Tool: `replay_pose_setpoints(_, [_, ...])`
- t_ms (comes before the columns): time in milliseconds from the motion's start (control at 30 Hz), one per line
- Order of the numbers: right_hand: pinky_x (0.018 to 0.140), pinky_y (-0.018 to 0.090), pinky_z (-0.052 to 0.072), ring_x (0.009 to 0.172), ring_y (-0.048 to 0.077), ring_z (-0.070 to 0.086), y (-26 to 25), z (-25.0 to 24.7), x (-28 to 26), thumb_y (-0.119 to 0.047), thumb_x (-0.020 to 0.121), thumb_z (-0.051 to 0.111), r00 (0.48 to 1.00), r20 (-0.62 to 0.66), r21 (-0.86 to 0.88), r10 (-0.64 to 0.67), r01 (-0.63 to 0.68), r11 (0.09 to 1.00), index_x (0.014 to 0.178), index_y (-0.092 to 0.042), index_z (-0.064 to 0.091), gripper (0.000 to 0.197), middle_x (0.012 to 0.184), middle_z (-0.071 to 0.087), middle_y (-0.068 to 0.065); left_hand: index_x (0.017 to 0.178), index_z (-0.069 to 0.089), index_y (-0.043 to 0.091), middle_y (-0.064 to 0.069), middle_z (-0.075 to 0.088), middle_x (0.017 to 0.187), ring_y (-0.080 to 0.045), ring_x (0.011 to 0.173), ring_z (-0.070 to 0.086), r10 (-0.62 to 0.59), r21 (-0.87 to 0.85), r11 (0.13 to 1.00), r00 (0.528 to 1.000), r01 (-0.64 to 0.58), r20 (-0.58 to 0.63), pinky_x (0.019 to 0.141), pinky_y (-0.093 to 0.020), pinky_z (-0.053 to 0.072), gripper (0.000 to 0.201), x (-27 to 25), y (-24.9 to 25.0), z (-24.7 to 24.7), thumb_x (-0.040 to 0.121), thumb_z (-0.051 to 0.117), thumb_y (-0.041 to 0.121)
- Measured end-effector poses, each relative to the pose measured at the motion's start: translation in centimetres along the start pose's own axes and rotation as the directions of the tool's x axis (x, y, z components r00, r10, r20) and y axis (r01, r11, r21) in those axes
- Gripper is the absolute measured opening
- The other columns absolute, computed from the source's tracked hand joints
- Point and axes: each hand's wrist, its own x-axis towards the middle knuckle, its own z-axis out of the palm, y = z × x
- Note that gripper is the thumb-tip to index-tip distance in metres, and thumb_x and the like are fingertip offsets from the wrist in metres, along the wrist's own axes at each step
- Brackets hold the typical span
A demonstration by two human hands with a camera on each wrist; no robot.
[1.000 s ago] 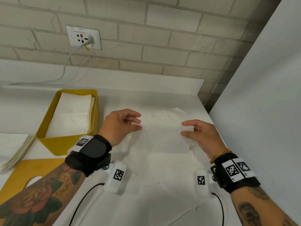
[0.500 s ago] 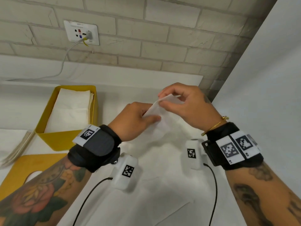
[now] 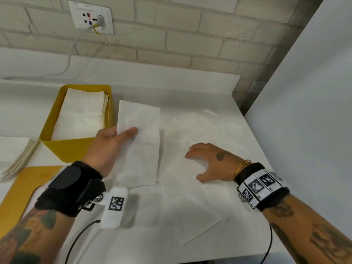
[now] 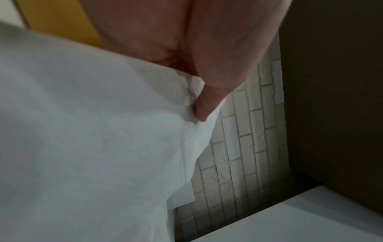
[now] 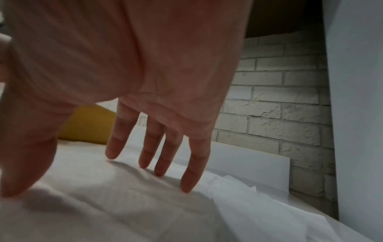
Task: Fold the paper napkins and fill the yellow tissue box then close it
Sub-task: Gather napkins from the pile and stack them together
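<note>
Landmark: yellow tissue box [image 3: 68, 149], open-topped on the white bench [image 3: 190, 88]; one box, already holding a stack of folded napkins [image 3: 80, 115].
Left hand [image 3: 106, 147]: grip pinching one folded napkin [image 3: 139, 141] at its left edge, thumb on top; the sheet is held just right of the box, clear of its rim.
Right hand [image 3: 211, 164]: grip released, fingers spread, fingertips [image 5: 186, 188] resting on the loose unfolded napkins [image 3: 192, 197] spread well to the right of the box.
Lid: one flat yellow lid [image 3: 21, 189] with a cut-out, lying just in front of the box, not yet fitted.
Spare stack: one further pile of napkins [image 3: 17, 155] at the box's left side.
Count: two hands, one box, one lid, one napkin in hand; loose sheets overlap and cannot be counted.
Risk 1: the one-edge pinch may let the napkin droop and unfold in transit.
Risk 2: a trailing corner could catch the box's right wall and crumple.
Risk 3: a proud stack may hinder closing the lid.
</note>
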Motion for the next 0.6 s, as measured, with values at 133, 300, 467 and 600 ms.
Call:
replay_pose_setpoints(133, [0.118,0.035,0.032,0.141,0.01,0.032,-0.2,0.2,0.3,-0.035,0.091,0.069,1.0,-0.013,-0.061,-0.019,0.018,0.998,0.144,-0.034,0.049,0.057,0.156,0.035,-0.014,0.096,0.076,0.01,-0.009,0.079,0.1,-0.032,0.099,0.074,-0.008,-0.023,1.0,1.0,0.007,-0.01,0.095,-0.045,0.056,0.012,-0.1,-0.1,0.1,0.094,0.069,0.019])
replay_pose_setpoints(300, [0.117,0.036,0.034,0.134,0.009,0.046,0.6,0.5,0.4,-0.034,0.096,0.063,0.996,-0.089,0.016,-0.031,0.033,0.999,0.125,-0.033,0.068,0.029,0.15,0.048,-0.014,0.098,0.076,0.009,-0.008,0.079,0.099,-0.028,0.094,0.075,-0.021,-0.037,0.999,0.999,0.021,-0.024,0.095,-0.046,0.056,0.013,0.1,-0.5,-0.7,0.094,0.069,0.02])
replay_pose_setpoints(467, [0.116,0.03,0.035,0.13,0.005,0.048,0.4,0.7,0.3,-0.051,0.088,0.07,0.995,-0.101,0.063,-0.001,0.007,0.998,0.121,-0.037,0.068,0.036,0.145,0.049,-0.019,0.102,0.075,0.007,-0.009,0.078,0.102,-0.028,0.097,0.074,-0.025,-0.048,0.999,0.999,0.023,-0.036,0.098,-0.048,0.055,0.016,0.1,-0.6,-1.1,0.093,0.069,0.019])
replay_pose_setpoints(600, [0.114,0.025,0.032,0.133,0.006,0.045,0.4,0.5,0.5,-0.045,0.088,0.074,0.996,-0.093,0.053,0.015,-0.01,0.999,0.126,-0.033,0.065,0.041,0.146,0.048,-0.017,0.103,0.074,0.005,-0.013,0.077,0.105,-0.032,0.101,0.073,-0.032,-0.041,0.999,0.999,0.03,-0.031,0.1,-0.05,0.054,0.018,0.1,-0.7,-0.9,0.093,0.069,0.019])
